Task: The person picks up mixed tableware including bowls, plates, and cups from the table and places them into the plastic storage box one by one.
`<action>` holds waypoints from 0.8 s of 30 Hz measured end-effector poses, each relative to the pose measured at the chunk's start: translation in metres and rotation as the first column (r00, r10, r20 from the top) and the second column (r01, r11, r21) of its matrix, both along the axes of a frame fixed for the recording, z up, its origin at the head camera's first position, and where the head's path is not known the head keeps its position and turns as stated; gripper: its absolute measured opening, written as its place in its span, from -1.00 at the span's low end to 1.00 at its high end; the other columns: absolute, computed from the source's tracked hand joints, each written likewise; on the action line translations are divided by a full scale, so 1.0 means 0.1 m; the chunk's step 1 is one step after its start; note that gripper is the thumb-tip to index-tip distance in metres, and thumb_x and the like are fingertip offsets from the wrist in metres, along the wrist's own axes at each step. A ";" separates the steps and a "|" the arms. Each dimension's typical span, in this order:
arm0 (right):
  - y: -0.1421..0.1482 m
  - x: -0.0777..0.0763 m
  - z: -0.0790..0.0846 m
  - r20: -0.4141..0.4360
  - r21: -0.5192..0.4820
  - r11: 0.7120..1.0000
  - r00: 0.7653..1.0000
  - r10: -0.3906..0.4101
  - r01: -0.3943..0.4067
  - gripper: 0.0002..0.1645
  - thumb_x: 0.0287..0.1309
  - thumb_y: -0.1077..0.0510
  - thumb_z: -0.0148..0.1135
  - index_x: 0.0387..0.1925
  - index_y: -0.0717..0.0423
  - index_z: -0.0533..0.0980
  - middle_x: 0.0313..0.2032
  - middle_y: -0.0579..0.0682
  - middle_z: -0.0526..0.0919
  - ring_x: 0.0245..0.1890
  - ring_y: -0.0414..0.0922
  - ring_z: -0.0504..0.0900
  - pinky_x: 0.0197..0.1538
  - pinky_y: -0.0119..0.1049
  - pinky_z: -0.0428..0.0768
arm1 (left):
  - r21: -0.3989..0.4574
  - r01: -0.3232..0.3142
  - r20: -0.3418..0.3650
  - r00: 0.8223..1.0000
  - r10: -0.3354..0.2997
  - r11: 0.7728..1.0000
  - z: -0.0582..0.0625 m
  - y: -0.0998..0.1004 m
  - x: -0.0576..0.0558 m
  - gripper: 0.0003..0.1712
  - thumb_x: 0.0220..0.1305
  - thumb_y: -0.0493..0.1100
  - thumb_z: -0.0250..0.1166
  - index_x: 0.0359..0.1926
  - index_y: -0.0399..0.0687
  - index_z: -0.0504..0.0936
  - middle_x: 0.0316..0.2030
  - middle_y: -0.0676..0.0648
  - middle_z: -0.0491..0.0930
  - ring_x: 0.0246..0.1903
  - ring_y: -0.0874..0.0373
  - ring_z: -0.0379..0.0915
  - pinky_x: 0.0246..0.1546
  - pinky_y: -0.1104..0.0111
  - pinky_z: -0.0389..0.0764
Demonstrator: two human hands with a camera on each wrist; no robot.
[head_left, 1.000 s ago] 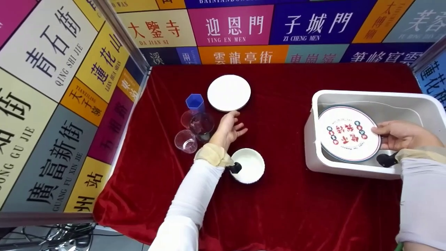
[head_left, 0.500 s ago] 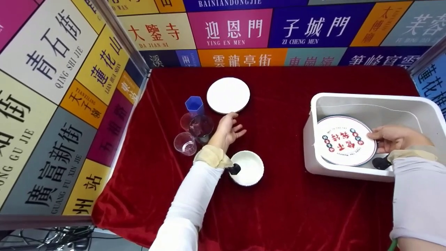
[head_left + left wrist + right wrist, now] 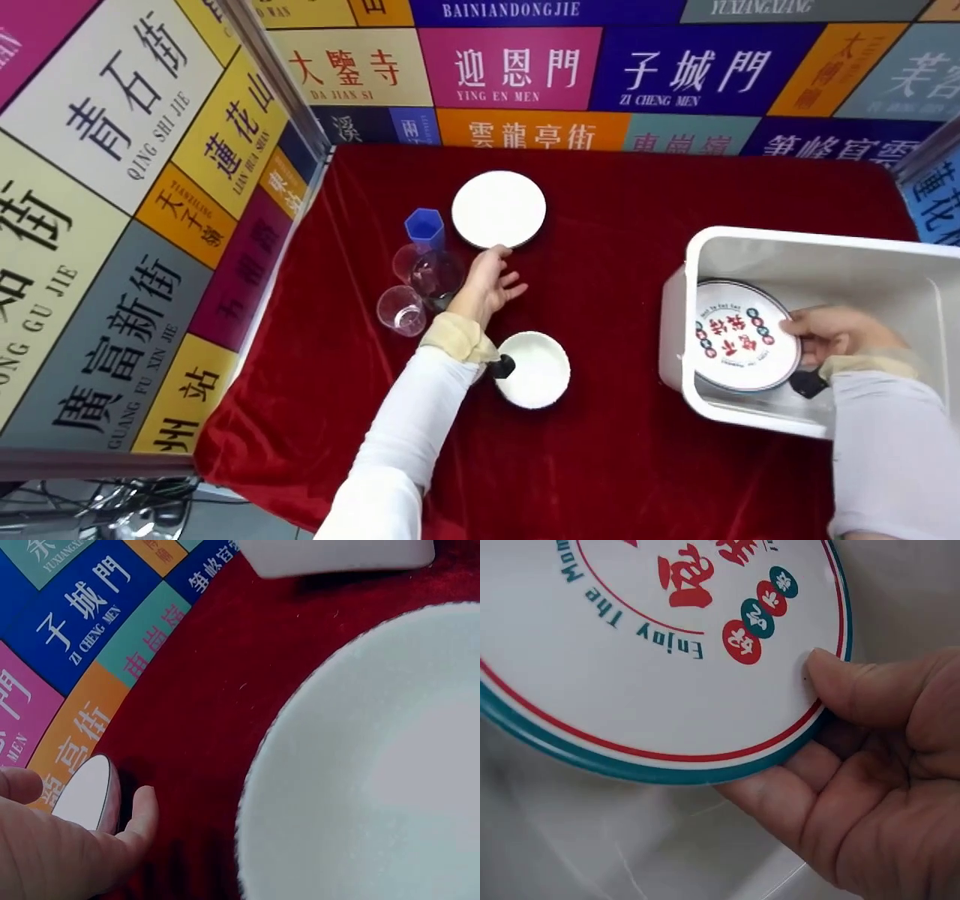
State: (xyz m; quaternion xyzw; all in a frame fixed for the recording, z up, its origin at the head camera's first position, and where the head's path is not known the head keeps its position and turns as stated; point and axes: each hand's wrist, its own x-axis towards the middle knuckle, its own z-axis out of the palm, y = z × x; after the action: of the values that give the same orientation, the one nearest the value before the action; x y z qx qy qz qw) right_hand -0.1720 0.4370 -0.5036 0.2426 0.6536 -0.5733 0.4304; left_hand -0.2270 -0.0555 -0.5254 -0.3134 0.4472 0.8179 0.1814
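A round white plate (image 3: 739, 337) with red lettering and a red and teal rim is inside the white plastic tub (image 3: 675, 330). My right hand (image 3: 840, 330) pinches its right edge, thumb on top and fingers underneath, as the right wrist view shows. My left hand (image 3: 491, 285) hangs over the red cloth, its fingers loose and holding nothing. Just beyond those fingers lies a plain white round dish (image 3: 499, 208). The white bowl (image 3: 534, 371) stands on the near side of the left wrist and fills much of the left wrist view.
Left of the left hand stand a blue hexagonal cup (image 3: 425, 227), a clear cup (image 3: 402, 309) and a dark see-through cup (image 3: 437, 274) close together. Red velvet cloth (image 3: 600, 450) covers the table. Panels with printed characters (image 3: 510, 67) wall the back and left.
My right hand has lowered the plate deeper into the tub and toward me. The tub itself has shifted nearer in the view. The left hand stays nearly still.
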 end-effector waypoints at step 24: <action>-0.02 -0.08 -0.14 0.010 -0.013 0.998 0.998 0.059 -0.059 -0.86 0.56 0.23 -0.17 0.02 0.21 0.18 -0.34 -0.03 0.69 -0.32 -0.15 0.74 -0.04 -0.23 0.75 | 0.029 -0.030 0.000 1.000 0.030 0.999 -0.13 0.10 -0.02 -0.41 0.37 -0.21 0.09 0.41 -0.17 0.31 0.58 -0.28 -0.07 0.50 -0.28 0.06 0.37 -0.11 0.41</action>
State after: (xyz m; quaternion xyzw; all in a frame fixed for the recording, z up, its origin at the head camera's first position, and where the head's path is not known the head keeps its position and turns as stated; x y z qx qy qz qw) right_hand -0.1797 0.4351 -0.5179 0.2233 0.6545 -0.5634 0.4520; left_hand -0.2291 -0.0453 -0.5382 -0.3172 0.4304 0.8270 0.1738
